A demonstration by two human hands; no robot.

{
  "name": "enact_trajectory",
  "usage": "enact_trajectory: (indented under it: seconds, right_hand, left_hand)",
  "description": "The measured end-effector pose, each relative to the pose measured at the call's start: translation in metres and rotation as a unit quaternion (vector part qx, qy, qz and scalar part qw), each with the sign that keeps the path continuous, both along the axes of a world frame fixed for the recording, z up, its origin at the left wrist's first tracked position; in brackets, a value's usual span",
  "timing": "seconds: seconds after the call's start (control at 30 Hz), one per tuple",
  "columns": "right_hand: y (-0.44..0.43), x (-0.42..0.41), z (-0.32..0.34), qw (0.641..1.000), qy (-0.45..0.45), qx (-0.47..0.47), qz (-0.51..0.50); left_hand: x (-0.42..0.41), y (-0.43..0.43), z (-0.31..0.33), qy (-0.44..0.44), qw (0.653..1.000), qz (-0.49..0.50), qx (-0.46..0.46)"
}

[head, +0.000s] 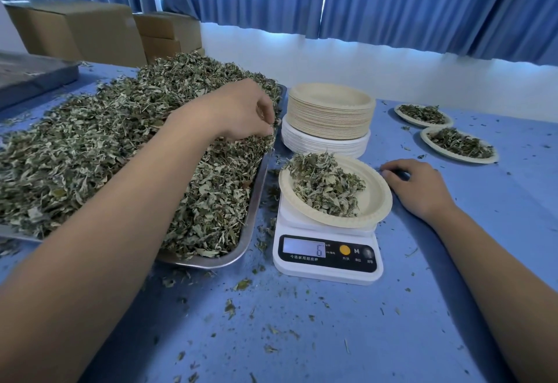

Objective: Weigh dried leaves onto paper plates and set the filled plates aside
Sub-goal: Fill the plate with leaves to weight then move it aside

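A metal tray (pixel 253 210) at the left is heaped with dried green leaves (pixel 90 147). My left hand (pixel 241 111) reaches over the heap near the tray's right rim, fingers curled down and pinching a few leaves. A white kitchen scale (pixel 327 265) stands to the right of the tray; its display reads 6. On it sits a paper plate (pixel 376 198) holding a small pile of leaves (pixel 326 183). My right hand (pixel 419 189) rests on the blue table just right of that plate, fingers loosely curled, holding nothing.
A tall stack of empty paper plates (pixel 329 111) stands behind the scale. Two filled plates (pixel 422 115) (pixel 459 144) lie at the far right. Cardboard boxes (pixel 81 29) sit at the back left, blue curtains behind. Leaf crumbs litter the blue table (pixel 332 337).
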State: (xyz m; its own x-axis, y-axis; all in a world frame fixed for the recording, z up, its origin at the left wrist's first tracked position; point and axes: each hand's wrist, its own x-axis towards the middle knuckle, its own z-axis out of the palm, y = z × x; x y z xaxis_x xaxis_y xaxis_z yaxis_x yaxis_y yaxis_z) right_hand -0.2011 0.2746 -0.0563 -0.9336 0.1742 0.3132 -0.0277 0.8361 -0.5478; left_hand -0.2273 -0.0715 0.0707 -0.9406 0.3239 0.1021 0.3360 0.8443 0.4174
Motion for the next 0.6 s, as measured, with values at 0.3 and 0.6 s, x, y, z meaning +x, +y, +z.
enact_trajectory:
  seconds: [0.3,0.6]
  right_hand:
    - [0.0,0.002,0.002,1.0,-0.005,-0.01,0.002]
    - [-0.003,0.004,0.004,1.0,-0.005,-0.01,0.002]
  left_hand:
    - [0.005,-0.006,-0.004,-0.11,0.954,0.057,-0.272]
    - [0.0,-0.015,0.007,-0.064,0.977,0.096,-0.181]
